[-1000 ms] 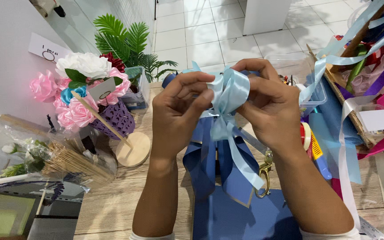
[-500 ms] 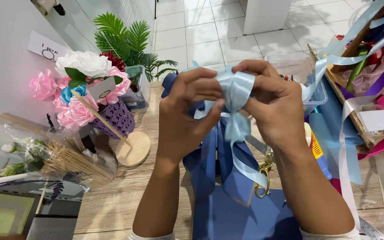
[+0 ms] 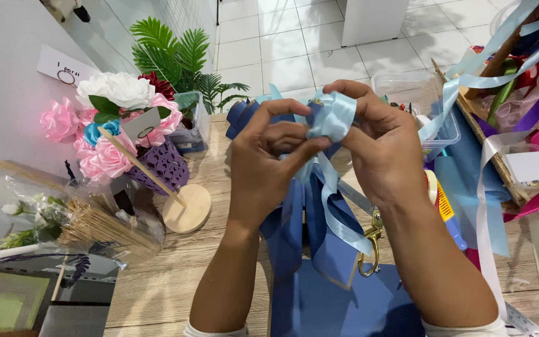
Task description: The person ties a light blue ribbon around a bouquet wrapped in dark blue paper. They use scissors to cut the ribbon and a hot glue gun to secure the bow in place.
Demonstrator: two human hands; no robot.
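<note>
1. Wood-grain counter (image 3: 176, 274) runs from the near edge up toward a white tiled floor (image 3: 269, 56) beyond its far edge; a pale wall (image 3: 7, 131) closes the left side.
2. At the near edge lies dark blue wrapping paper (image 3: 338, 306), gathered upward into folds under the hands, with gold-handled scissors (image 3: 369, 249) lying on it.
3. Above the middle of the counter, a light blue satin ribbon (image 3: 332, 118) is looped into a shiny bow shape, and its tails hang down over the blue paper.
4. The left hand (image 3: 269, 156) pinches the ribbon between thumb and fingers; the right hand (image 3: 382, 150) is closed on the same loop from the other side, so the bow sits between both hands, held off the counter.
5. Open counter is scarce: bare wood shows only near the left, in front of a round wooden stand (image 3: 185, 209).
6. Toward the left edge stand a bouquet of pink and white fabric roses (image 3: 113, 118) and a bundle of sticks (image 3: 95, 228).
7. Along the right edge crowd loose ribbons (image 3: 500, 81) and a clear plastic box (image 3: 407, 84).
8. At the far left corner sits a green palm-like plant (image 3: 176, 56).
</note>
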